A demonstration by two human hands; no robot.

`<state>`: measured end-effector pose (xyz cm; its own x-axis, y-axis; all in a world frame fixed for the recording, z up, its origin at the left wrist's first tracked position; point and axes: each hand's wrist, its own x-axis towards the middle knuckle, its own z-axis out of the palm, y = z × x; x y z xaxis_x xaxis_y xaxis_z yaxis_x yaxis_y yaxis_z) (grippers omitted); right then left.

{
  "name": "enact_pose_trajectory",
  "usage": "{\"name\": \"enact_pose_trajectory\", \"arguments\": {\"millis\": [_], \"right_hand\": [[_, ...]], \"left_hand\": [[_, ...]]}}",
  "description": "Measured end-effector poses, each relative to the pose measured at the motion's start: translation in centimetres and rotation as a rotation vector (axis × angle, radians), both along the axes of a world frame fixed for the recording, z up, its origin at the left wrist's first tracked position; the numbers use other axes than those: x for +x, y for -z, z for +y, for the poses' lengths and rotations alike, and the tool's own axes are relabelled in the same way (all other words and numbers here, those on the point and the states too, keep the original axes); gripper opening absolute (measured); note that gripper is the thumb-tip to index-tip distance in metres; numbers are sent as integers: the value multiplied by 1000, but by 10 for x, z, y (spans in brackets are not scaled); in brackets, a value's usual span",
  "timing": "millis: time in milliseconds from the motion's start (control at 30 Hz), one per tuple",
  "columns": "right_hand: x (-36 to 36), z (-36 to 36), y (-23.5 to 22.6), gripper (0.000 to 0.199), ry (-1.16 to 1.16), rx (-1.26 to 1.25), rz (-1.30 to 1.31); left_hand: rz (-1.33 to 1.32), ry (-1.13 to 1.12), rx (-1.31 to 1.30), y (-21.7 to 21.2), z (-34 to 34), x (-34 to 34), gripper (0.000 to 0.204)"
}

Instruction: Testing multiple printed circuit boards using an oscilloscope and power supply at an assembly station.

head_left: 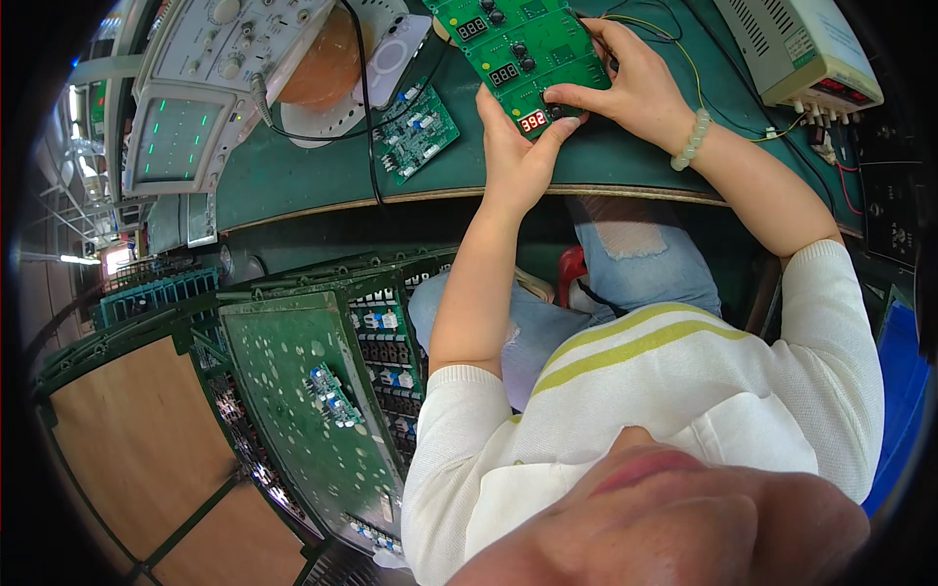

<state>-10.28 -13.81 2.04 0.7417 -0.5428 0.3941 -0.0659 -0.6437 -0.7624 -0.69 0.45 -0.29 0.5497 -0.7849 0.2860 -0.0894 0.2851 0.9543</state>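
Note:
A green circuit board panel (562,70) with several small digit displays and black round buttons is held over the green bench top. The display nearest me (532,121) glows red; the others on the panel look unlit. My left hand (518,161) grips the near left corner, its thumb by the lit display. From the right, my right hand (645,98) holds the panel's side, its thumb lying over the board next to a black button. Whether that thumb presses the button I cannot tell. The far end of the panel runs out of view.
Left of the panel lies another populated circuit board (422,132), crossed by a black cable (369,127). An oscilloscope (181,137) stands at the far left, a power supply (806,54) with wires at the far right. Below the bench, a green rack (293,391) carries more boards.

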Motion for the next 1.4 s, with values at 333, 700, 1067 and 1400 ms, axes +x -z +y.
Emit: {"name": "enact_pose_trajectory", "arguments": {"millis": [333, 700, 1067, 1400], "right_hand": [[1, -1, 1, 78, -11, -3, -21], [0, -1, 1, 82, -56, 17, -67], [0, 0, -5, 83, -67, -20, -33], [1, -4, 4, 78, -23, -71, -51]], "left_hand": [[8, -7, 2, -1, 0, 0, 65], [-38, -50, 32, -4, 0, -3, 66], [-25, -62, 45, -3, 1, -1, 65], [20, -18, -12, -4, -1, -2, 66]]}}
